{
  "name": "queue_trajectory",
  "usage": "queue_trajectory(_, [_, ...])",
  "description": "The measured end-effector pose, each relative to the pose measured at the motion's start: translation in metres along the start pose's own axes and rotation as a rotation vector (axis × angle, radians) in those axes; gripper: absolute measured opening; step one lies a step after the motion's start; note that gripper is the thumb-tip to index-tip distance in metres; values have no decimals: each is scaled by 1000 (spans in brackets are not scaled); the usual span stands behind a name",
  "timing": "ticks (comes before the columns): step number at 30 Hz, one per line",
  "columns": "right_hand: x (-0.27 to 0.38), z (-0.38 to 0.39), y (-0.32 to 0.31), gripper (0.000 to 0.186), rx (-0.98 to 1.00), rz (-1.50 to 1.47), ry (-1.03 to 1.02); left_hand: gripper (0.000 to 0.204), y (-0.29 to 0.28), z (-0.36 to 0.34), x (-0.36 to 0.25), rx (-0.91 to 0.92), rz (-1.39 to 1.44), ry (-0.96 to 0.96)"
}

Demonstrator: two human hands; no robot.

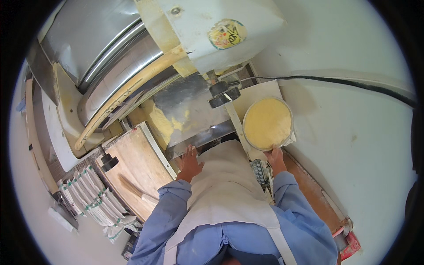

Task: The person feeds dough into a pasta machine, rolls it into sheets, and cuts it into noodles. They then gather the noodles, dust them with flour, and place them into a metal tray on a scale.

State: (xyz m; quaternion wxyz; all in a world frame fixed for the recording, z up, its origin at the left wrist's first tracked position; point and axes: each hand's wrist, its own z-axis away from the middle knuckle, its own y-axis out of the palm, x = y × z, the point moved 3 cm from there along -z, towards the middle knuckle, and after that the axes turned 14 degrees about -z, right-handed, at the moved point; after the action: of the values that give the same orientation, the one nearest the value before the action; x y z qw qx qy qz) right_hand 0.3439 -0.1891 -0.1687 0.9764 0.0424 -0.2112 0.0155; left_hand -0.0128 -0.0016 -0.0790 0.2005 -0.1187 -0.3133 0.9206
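My right hand (277, 160) grips the near rim of a round, pale-rimmed bowl (291, 119), its thumb over the edge. Yellow flour-like powder (267, 123) fills the bowl, which sits to the right on a light-coloured surface. With fingers spread, my left hand (190, 166) rests at the near edge of a metal tray (207, 112) and seems to hold nothing. Yellow powder (164, 123) lies along the tray's left side. Beyond the tray stands a large white rolling machine with a shiny metal roller (128, 66).
Black knobs (224, 94) jut out from the machine over the tray. A brush (132, 187) lies on a wooden board (137, 161) at left, beside stacked white packets (90, 194). A black cable (344, 82) runs along the right wall.
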Motion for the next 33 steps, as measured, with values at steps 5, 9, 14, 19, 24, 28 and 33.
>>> queue_trajectory(5, [23,1,-18,23,-86,751,60,85,18,8,-2,-80,30,32])
queue_trajectory(9, [42,29,17,27,437,2177,-1050,83,19,9,4,-113,101,73])
queue_trajectory(14, [46,37,112,35,339,1466,-610,79,19,23,12,-224,189,20])
queue_trajectory(19, [23,91,203,16,824,1471,-1149,61,11,38,35,-426,399,-111])
queue_trajectory(24, [8,55,274,12,804,1652,-1342,45,27,70,63,-368,627,-254])
queue_trajectory(28, [-1,-28,325,23,673,1883,-1592,36,66,108,72,-451,680,-355])
queue_trajectory(33, [-12,-58,347,25,678,2256,-1637,35,109,139,75,-420,692,-416])
